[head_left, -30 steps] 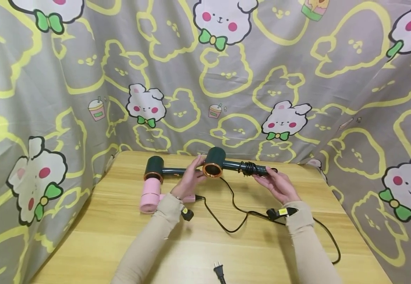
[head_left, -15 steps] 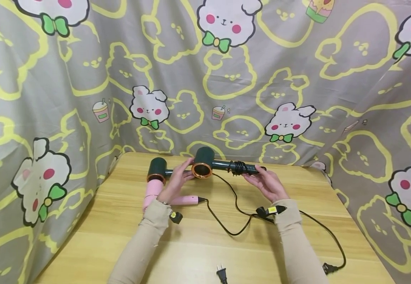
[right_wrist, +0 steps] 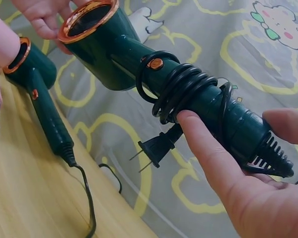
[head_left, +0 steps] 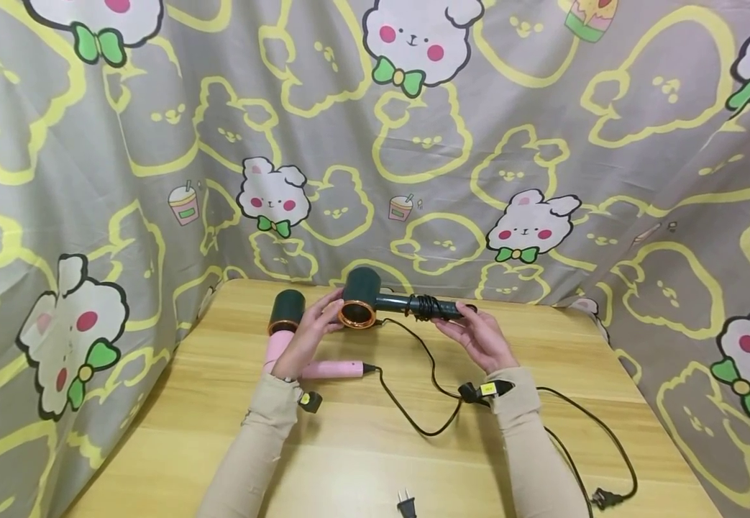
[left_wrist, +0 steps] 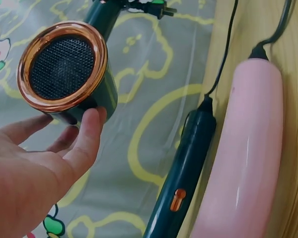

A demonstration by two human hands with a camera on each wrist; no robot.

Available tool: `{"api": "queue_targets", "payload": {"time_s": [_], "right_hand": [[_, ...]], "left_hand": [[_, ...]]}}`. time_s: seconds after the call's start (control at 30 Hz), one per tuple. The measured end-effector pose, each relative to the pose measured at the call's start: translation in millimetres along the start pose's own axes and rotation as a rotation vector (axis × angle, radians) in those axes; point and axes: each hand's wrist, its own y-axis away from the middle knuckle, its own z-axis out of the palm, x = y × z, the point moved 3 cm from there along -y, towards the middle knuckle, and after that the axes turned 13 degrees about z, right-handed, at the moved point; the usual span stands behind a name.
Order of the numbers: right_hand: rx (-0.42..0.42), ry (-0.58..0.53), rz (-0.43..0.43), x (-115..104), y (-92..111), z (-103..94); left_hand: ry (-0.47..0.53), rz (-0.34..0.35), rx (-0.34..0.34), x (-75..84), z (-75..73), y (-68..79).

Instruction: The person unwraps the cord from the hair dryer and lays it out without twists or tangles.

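Note:
Both hands hold up a dark green hair dryer (head_left: 362, 286) with a copper rim, above the back of the table. My left hand (head_left: 310, 332) grips its round head, the thumb on one side and fingers on the other, as the left wrist view shows. My right hand (head_left: 483, 339) holds the lower handle between thumb and fingers. The black cord (right_wrist: 186, 91) is wound round that handle, and its two-pin plug (right_wrist: 156, 148) hangs below. A second green hair dryer (head_left: 287, 308) lies behind my left hand, its handle mostly hidden in the head view. Beside it lies a pink hair dryer (head_left: 336, 370).
Black cords (head_left: 429, 432) run across the wooden table (head_left: 349, 460) to the right. One plug (head_left: 407, 505) lies at the front edge, another (head_left: 605, 498) at the front right. A patterned grey curtain (head_left: 342, 144) stands around the back and sides.
The held hair dryer and both hands have moved left in the head view. My left arm now covers more of the lying dryers. A plug at the front right has come into sight.

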Motion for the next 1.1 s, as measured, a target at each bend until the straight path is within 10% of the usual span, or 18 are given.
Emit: {"api": "queue_targets", "payload": {"time_s": [0.5,1.1], "right_hand": [[0.035,0.043,-0.007,23,-6,-0.9],[-0.036,0.089,-0.006,33,-5,12.0]], "left_hand": [[-0.303,-0.037,-0.106,-3.7,-6.7,12.2],[-0.517,0.097,-0.135,-1.4,-13.7,10.3]]}}
